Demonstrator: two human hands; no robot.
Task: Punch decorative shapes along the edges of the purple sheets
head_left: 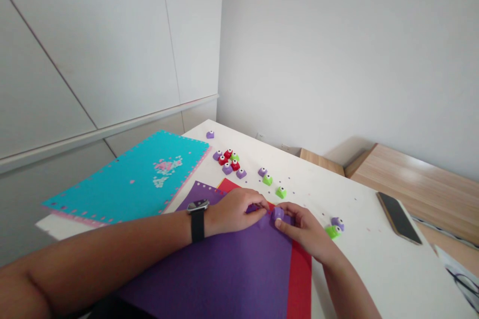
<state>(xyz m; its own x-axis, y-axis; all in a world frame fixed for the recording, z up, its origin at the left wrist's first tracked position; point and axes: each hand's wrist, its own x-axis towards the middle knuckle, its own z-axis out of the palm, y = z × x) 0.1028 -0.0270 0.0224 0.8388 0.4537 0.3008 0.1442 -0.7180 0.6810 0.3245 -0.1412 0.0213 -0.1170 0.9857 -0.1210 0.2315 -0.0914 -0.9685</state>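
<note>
My right hand (305, 229) is closed around a small purple craft punch (277, 214) at the far edge of a purple sheet of paper (232, 274). My left hand (235, 208), with a watch (198, 206) on its wrist, pinches the same edge just left of the punch. Small punched shapes run along that edge near its left corner. Under the purple sheet a red sheet (299, 279) sticks out on the right and at the top. Whether the paper sits inside the punch's slot is hidden by my fingers.
Several purple, red and green craft punches (227, 168) stand beyond the sheets; a green punch (333, 231) is at the right. A blue sheet (142, 159) with punched edges carries paper bits (166, 167). A phone (398, 217) lies by the table's right edge.
</note>
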